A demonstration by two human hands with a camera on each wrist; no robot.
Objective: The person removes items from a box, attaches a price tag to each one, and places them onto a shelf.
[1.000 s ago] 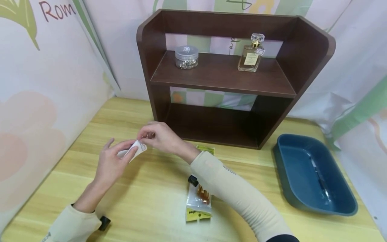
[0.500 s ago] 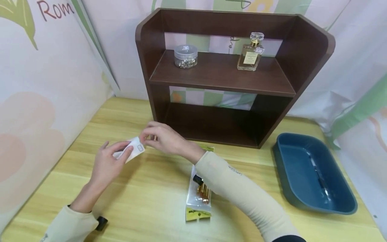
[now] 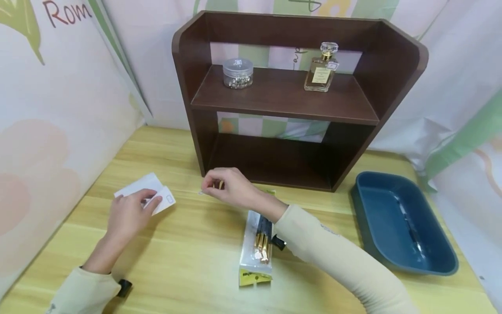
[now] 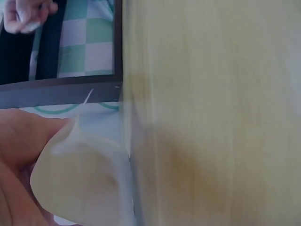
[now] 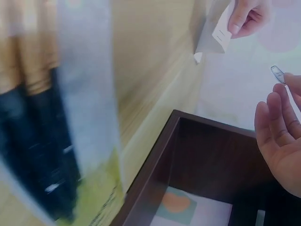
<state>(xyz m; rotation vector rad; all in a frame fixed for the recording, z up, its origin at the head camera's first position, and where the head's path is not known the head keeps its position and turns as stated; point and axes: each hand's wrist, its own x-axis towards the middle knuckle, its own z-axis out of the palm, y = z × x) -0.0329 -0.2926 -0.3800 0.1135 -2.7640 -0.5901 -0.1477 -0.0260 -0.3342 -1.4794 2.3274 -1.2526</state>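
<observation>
My left hand [image 3: 128, 214] pinches a folded white sticker sheet [image 3: 137, 182] above the table's left part; a boxed mark shows on the turned-over end. In the left wrist view the sheet [image 4: 84, 174] bends in front of the fingers. Apart from it, my right hand [image 3: 233, 188] pinches a small label sticker [image 5: 278, 74] with a dark outline between thumb and index finger. The other fingers of that hand are bent. Under the right forearm lies a clear packet of brushes [image 3: 262, 244] with dark handles, copper-coloured ferrules and yellow ends, partly covered by the wrist.
A dark brown two-tier shelf [image 3: 282, 98] stands at the back. On its upper board are a clear lidded jar [image 3: 238, 75] of silvery beads and a perfume bottle [image 3: 320, 75], each bearing a small label. A blue bin [image 3: 392, 231] sits at the right.
The right hand has drawn away to the right from the sheet, with the small sticker in its fingertips. The left hand has moved left and lower, and more of the sheet shows.
</observation>
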